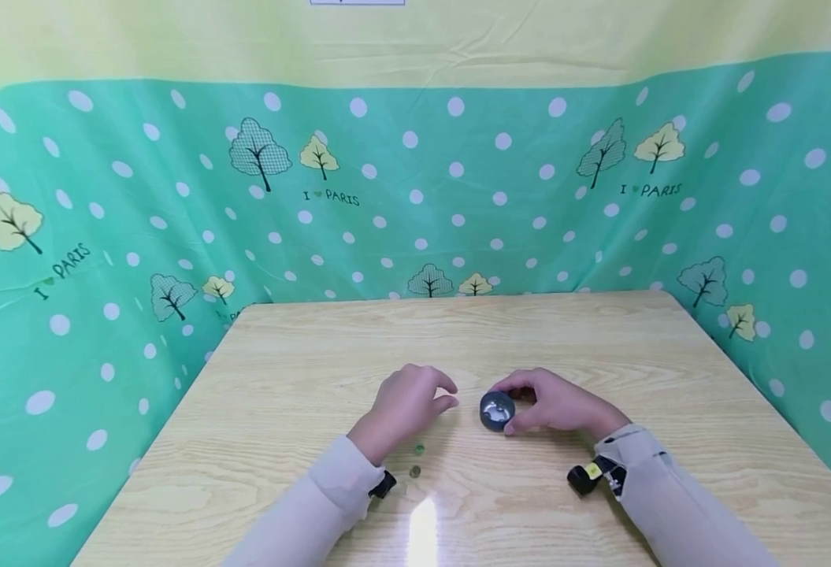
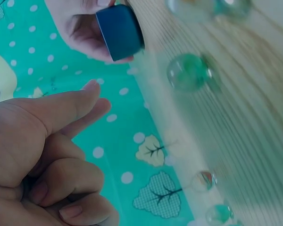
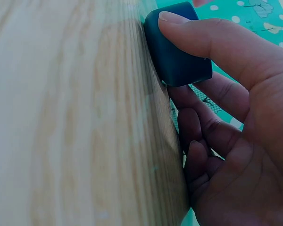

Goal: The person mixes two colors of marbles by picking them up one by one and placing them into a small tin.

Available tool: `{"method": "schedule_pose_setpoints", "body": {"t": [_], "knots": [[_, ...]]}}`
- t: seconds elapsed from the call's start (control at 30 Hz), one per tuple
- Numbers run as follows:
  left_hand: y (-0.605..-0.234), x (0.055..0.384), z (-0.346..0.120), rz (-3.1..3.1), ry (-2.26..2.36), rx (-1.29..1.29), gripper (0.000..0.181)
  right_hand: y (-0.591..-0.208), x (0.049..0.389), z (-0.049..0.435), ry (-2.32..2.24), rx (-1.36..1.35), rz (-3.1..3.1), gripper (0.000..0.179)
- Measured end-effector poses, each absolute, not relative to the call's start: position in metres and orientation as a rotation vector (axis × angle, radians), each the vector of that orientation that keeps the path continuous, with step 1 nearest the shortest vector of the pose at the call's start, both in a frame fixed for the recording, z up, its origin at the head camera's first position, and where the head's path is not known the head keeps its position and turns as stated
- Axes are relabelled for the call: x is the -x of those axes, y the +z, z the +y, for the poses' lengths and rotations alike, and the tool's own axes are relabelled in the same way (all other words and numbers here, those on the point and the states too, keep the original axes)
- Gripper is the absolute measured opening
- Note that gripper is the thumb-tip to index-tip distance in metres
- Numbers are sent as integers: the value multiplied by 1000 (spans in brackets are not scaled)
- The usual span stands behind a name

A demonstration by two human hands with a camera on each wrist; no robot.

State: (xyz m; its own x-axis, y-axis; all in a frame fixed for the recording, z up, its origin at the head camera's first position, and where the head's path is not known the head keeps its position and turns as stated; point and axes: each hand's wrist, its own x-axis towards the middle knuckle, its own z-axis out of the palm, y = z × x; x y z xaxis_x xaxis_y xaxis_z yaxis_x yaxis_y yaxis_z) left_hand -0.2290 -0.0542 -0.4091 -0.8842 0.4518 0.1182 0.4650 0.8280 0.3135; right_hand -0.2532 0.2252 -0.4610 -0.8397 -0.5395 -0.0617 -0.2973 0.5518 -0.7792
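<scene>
My right hand [image 1: 557,402] pinches a small dark blue round container [image 1: 496,411] between thumb and fingers, low over the wooden table. Its round upper face looks shiny and silvery in the head view, while the right wrist view shows the smooth dark side of the container [image 3: 177,52] under my thumb. To its left is my left hand [image 1: 409,402], with nothing visible between thumb and forefinger; the other fingers are loosely curled in the left wrist view. Near the left wrist lie a green marble [image 1: 419,450] and a darker marble [image 1: 415,472].
The left wrist view shows several clear glass marbles, including one with green inside [image 2: 191,73] and one with an orange swirl [image 2: 204,181]. A polka-dot curtain [image 1: 458,189] hangs around the wooden table [image 1: 302,346]. Black wrist devices sit at both cuffs.
</scene>
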Motion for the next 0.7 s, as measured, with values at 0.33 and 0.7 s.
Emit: {"method": "schedule_pose_setpoints", "body": {"t": [0.33,0.7], "knots": [[-408,227,-76,-2954,-532,704,16,-457,251,225,-1186,690,2480,55],[-411,225,-95,-2968,-583,709,14,-456,250,225,-1191,691,2476,54]]}}
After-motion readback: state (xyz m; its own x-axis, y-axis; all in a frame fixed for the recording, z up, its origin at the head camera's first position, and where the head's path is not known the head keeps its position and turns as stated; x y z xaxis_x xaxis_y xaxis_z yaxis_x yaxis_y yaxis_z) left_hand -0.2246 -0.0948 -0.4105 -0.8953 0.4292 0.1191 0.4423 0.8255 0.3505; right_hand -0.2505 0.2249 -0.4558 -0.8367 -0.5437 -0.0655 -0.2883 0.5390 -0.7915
